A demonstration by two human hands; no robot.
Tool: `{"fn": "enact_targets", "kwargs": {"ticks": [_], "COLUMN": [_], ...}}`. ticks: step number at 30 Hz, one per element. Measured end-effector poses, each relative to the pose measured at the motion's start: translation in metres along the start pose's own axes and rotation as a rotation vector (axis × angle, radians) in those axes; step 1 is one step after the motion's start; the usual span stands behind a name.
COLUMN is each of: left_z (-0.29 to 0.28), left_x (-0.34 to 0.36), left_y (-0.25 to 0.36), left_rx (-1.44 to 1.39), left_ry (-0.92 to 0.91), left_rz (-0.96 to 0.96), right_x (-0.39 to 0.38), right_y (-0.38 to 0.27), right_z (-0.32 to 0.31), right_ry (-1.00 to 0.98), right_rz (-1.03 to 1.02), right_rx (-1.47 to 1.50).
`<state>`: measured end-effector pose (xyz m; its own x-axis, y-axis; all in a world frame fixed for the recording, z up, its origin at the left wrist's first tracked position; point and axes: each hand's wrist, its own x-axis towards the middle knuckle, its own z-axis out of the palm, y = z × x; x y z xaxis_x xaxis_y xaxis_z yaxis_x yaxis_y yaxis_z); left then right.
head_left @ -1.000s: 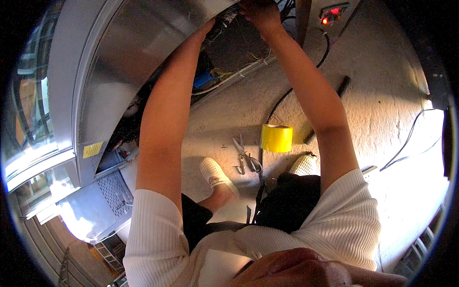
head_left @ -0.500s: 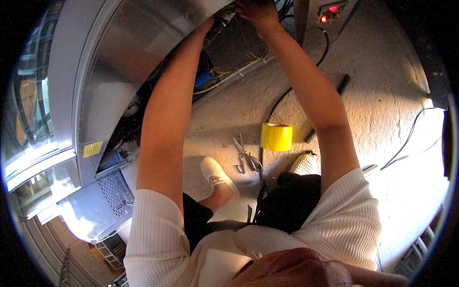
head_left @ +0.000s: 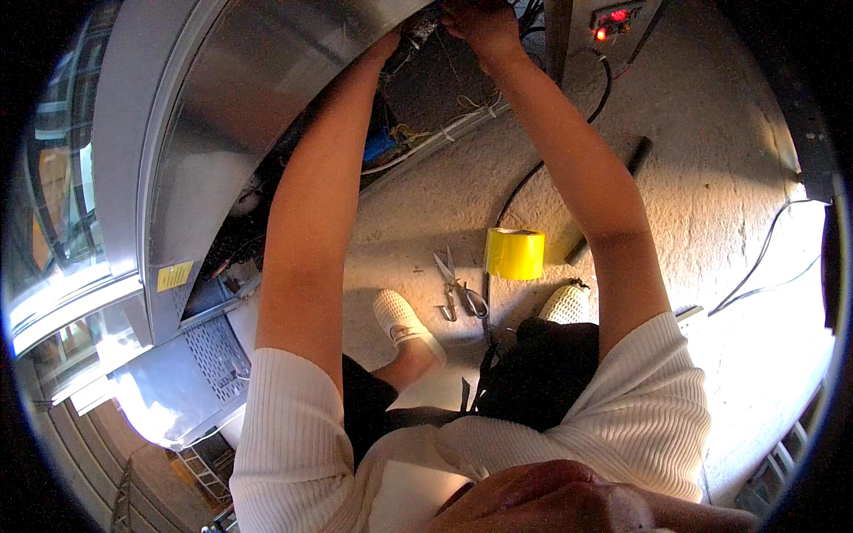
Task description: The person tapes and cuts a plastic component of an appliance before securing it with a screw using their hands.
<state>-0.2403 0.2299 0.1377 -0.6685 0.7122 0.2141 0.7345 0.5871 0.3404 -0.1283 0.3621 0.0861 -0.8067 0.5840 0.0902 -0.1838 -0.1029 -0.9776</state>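
Note:
Both my arms reach far forward, into the open underside of a metal machine (head_left: 258, 107). My left hand (head_left: 388, 44) passes behind the panel's lower edge; only its wrist side shows and its fingers are hidden. At the top rim my right hand (head_left: 484, 25) has its fingers curled in, closed; what is in them is hidden. Between the two hands lies a silvery crinkled piece (head_left: 419, 32), too dark to name. On the floor below are scissors (head_left: 459, 289) with the blades apart. Beside them stands a roll of yellow tape (head_left: 515, 254).
A black cable (head_left: 515, 197) runs across the concrete floor (head_left: 702, 186) between my feet. Right of it lies a dark rod (head_left: 638, 156), partly behind my forearm. A box with red lights (head_left: 613, 22) stands far right. A blue part (head_left: 379, 145) and loose wires sit under the machine.
The view has shifted very slightly. Both hands stay at the machine in nearly the same place, and the scissors and tape have not moved.

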Motion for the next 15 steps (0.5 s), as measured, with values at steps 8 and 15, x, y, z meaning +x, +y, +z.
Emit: {"fn": "enact_targets", "kwargs": {"ticks": [8, 15], "left_z": [0.000, 0.000], "left_x": [-0.001, -0.009], "left_y": [0.003, 0.004], "left_rx": [-0.001, -0.002], "left_ry": [-0.016, -0.028], "left_rz": [0.002, -0.016], "right_x": [0.021, 0.018], "right_y": [0.034, 0.053], "right_z": [-0.007, -0.009], "right_ry": [0.367, 0.162], "right_rz": [-1.070, -0.594], "right_rx": [-0.864, -0.672]}}
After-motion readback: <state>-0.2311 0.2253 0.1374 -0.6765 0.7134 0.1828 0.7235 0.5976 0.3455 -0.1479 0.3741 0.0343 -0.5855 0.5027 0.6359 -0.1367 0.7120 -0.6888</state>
